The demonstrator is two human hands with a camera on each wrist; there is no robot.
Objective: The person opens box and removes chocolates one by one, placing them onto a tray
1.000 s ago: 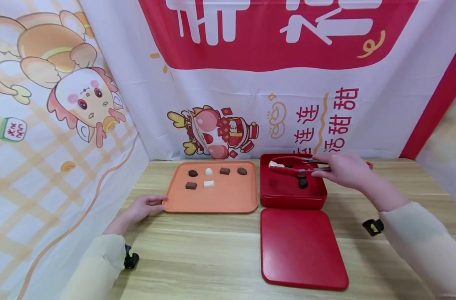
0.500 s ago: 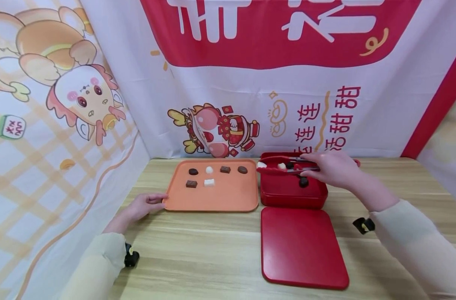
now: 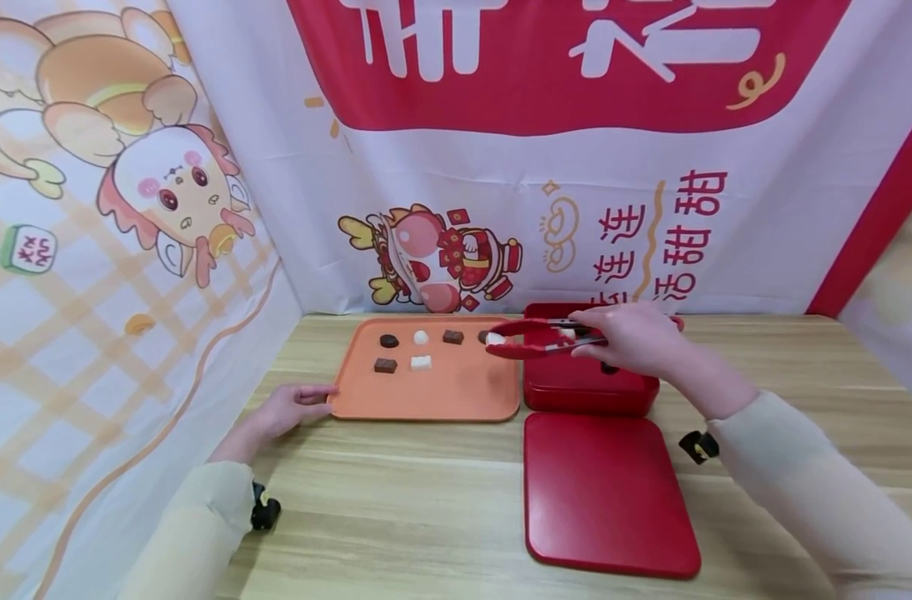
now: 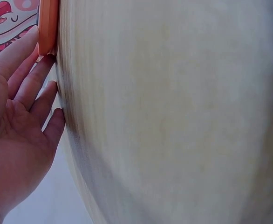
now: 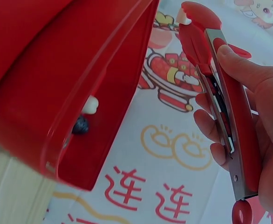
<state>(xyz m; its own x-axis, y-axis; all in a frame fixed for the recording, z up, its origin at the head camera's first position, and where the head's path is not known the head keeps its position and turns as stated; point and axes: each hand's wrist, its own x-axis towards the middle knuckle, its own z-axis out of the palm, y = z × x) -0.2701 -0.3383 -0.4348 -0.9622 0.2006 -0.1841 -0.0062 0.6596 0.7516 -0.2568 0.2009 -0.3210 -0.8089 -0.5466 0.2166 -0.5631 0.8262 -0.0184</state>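
My right hand (image 3: pixel 630 335) grips red-and-metal kitchen tongs (image 3: pixel 531 340). In their tips is a white chocolate (image 3: pixel 495 338), held above the right edge of the orange tray (image 3: pixel 433 408). In the right wrist view the fingers and thumb wrap the tongs' handles (image 5: pixel 241 126). At the tray's left edge, my left hand (image 3: pixel 287 410) touches the rim with thumb and fingertips; its fingers are fairly straight in the left wrist view. Dark, brown and white chocolates stand on the tray, among them a white block (image 3: pixel 421 362) and a brown one (image 3: pixel 385 366). The tongs partly cover an oval one.
An open red box (image 3: pixel 591 400) stands right of the tray, with a white piece (image 5: pixel 90 105) and a dark piece (image 5: pixel 81 125) inside. Its red lid (image 3: pixel 609 492) lies on the wooden table (image 3: pixel 396 500) in front. Printed cloth (image 3: pixel 426 167) hangs behind.
My right hand has moved left with the tongs, carrying the white chocolate from over the red box to over the tray's right edge. The left hand stays at the tray.
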